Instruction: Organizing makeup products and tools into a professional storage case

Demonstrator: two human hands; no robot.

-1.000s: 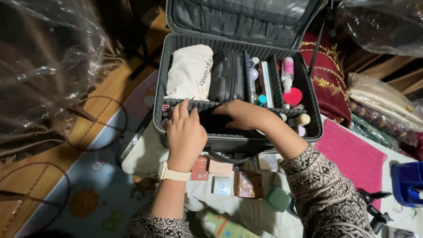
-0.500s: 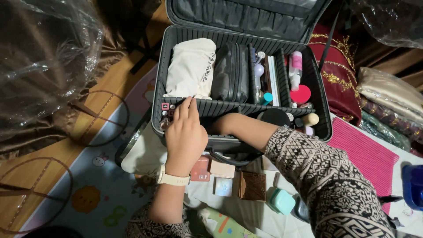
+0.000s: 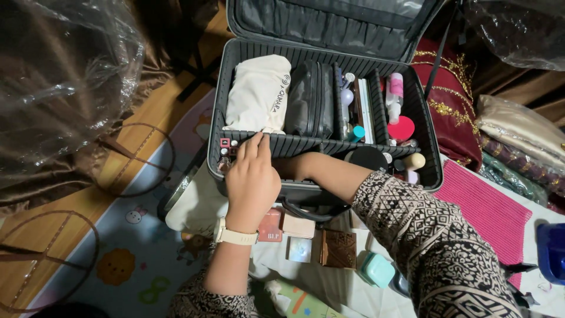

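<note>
The work area is a floor covered by a pale play mat [image 3: 135,259] with cartoon figures, bordered on the left by bare wood flooring and brown fabric under clear plastic sheeting [image 3: 65,82]. An open dark grey case [image 3: 426,126] with ribbed walls sits at the centre of the view, its lid [image 3: 329,23] raised at the far side. The left hand [image 3: 252,176] rests palm down over the near front compartment of the case, fingers extended and together, fingertips touching the ribbed divider [image 3: 312,143]; it grips nothing that can be seen. A cream wristwatch [image 3: 234,236] sits on that wrist. The right hand is inside the same front compartment, hidden behind the left hand; only its forearm and patterned sleeve [image 3: 435,241] show, so it cannot be determined whether it is open or closed. Just left of the left fingertips, small lipstick-type items [image 3: 225,147] stand upright in the compartment corner. Behind the divider, from left to right: a cream cloth pouch [image 3: 259,94], a black zipped pouch [image 3: 311,100], slim upright items, and a pink bottle [image 3: 395,88] above a red round object [image 3: 401,128]. A black round lid [image 3: 366,156] lies right of the forearm. In front of the case, on white cloth, lie a red compact [image 3: 271,227], a brown square box [image 3: 339,248] and a mint-green case [image 3: 377,270]. A pink mat [image 3: 488,206] lies to the right.
</note>
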